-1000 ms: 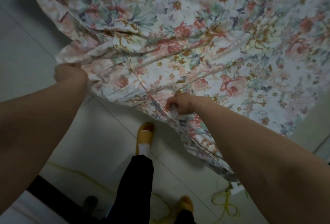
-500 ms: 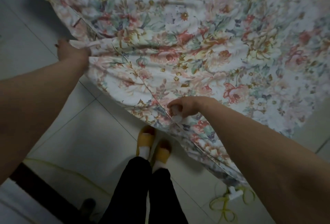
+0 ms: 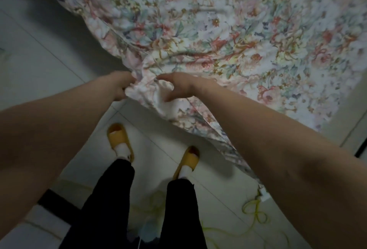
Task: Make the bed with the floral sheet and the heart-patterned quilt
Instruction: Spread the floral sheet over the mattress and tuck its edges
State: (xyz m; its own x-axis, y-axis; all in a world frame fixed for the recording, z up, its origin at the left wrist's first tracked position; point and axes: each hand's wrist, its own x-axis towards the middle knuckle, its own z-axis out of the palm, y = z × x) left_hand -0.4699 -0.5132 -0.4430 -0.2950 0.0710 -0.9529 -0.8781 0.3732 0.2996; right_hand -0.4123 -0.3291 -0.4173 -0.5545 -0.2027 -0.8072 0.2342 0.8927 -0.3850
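Note:
The floral sheet (image 3: 228,36) fills the upper part of the view, spread out and hanging down toward the floor, with red, pink and green flowers on white. Its near edge is bunched into a fold between my hands. My left hand (image 3: 121,86) grips that bunched edge from the left. My right hand (image 3: 176,86) is close beside it, thumb and fingers curved around the same bunch of cloth. The heart-patterned quilt is not in view.
Pale floor tiles (image 3: 39,66) lie below. My feet in yellow slippers (image 3: 120,139) stand just under the sheet's edge. A yellow-green cable (image 3: 256,211) with a white plug lies on the floor at the lower right. A dark strip (image 3: 57,203) runs at the lower left.
My left hand has moved right along the sheet's edge until it is next to my right hand, gathering the cloth between them. My feet have stepped apart.

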